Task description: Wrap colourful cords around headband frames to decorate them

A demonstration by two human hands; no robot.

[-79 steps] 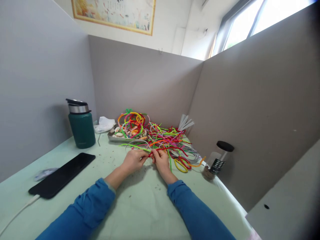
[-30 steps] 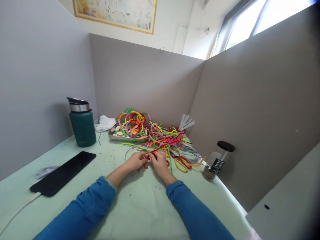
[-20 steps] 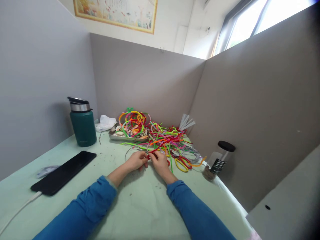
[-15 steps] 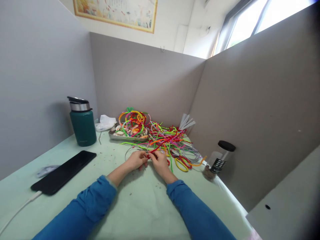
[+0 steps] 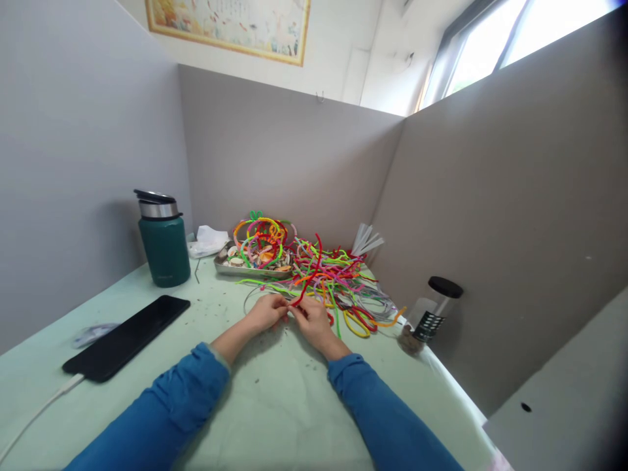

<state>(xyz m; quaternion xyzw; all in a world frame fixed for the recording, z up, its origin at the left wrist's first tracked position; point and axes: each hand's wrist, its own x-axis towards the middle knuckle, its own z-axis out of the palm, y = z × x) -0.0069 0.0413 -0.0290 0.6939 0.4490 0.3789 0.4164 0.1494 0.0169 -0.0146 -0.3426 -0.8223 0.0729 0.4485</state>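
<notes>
Both hands meet over the near middle of the table, fingertips pinched close together. My right hand (image 5: 314, 320) is closed on a fuzzy red pipe cleaner (image 5: 313, 278), whose free end rises up and away toward the pile. My left hand (image 5: 266, 313) is closed around a thin grey hoop (image 5: 246, 299), like a bare headband, that curves out behind its fingers. The spot where pipe cleaner and hoop meet is mostly hidden by the fingers. Just beyond lies a tangled pile of coloured pipe cleaners (image 5: 338, 271).
A metal tray (image 5: 252, 271) holds shells, with colourful pipe-cleaner hoops (image 5: 260, 235) on top. On the left stand a green bottle (image 5: 164, 252) and a phone (image 5: 127, 337) on a cable. A black-lidded jar (image 5: 432, 317) is at the right edge. Grey partitions (image 5: 289, 150) surround the table.
The red pipe cleaner's free end has swung from leaning right to standing more upright. My hands have stayed in nearly the same place.
</notes>
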